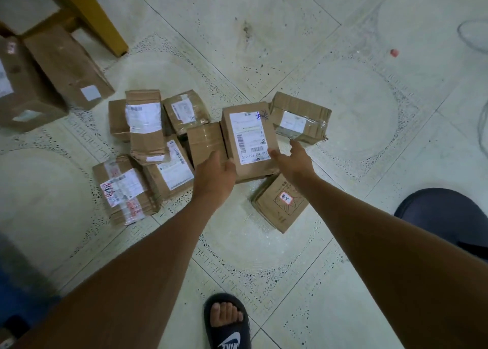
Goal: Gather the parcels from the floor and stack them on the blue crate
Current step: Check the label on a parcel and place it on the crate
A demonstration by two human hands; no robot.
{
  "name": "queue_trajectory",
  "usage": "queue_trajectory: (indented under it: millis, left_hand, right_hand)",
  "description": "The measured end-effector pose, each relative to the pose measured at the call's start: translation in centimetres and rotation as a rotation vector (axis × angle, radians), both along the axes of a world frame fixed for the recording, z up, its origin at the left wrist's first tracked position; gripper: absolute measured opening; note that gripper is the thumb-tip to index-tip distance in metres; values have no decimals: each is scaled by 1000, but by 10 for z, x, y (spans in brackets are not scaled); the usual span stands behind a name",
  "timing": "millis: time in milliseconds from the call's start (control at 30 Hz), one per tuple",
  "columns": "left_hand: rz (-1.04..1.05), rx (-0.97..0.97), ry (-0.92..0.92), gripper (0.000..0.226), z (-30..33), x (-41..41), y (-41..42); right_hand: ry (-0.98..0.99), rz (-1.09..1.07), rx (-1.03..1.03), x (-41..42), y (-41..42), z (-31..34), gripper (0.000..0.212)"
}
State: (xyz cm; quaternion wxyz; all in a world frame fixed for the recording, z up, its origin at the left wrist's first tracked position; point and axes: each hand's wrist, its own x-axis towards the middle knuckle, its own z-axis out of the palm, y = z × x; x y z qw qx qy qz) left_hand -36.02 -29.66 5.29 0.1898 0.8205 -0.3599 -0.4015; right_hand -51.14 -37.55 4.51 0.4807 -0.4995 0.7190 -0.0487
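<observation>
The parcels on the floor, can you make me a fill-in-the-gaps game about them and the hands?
1. Both hands reach for the tall parcel with a big ______ label on top.
2. The left hand and the right hand are on opposite ______ of that parcel.
3. The parcels lie on a tiled ______.
4. The foot at the bottom wears a dark ______.

Missing words: white; sides; floor; slipper
</observation>
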Motion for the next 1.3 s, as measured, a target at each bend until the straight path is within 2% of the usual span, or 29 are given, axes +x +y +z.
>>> queue_trajectory:
  millis: [100, 233, 300, 467, 600, 900, 1033, 1167, 1300]
  left_hand:
    - [37, -12, 59, 27, -15, -9, -10]
    - [79, -18, 122, 25, -32, -18, -8]
    - [85, -22, 147, 28, -35, -20, -6]
    - [120, -61, 168, 29, -21, -16, -9]
    - [160, -86, 132, 30, 21, 2, -7]
    - [400, -126, -42, 26, 122, 130, 63]
    - [488, -135, -158, 25, 166, 203, 123]
    - [579, -169, -196, 23, 202, 271, 200]
    - [622, -168, -216, 23, 229, 329, 286]
  right_hand:
    - [-37, -18, 36, 1, -3, -17, 74]
    - [-83, -33, 40, 9, 8, -31, 46]
    - [-108, -63, 14, 12, 13, -30, 40]
    - [-139, -57, -25, 13, 15, -11, 38]
    - [-138, -14, -54, 31, 16, 28, 39]
    - [-254, 221, -97, 161, 65, 135, 33]
    - [-335, 312, -107, 234, 115, 176, 23]
    - [-380, 373, -99, 306, 182, 212, 28]
    - [-406, 406, -6, 368, 257, 237, 24]
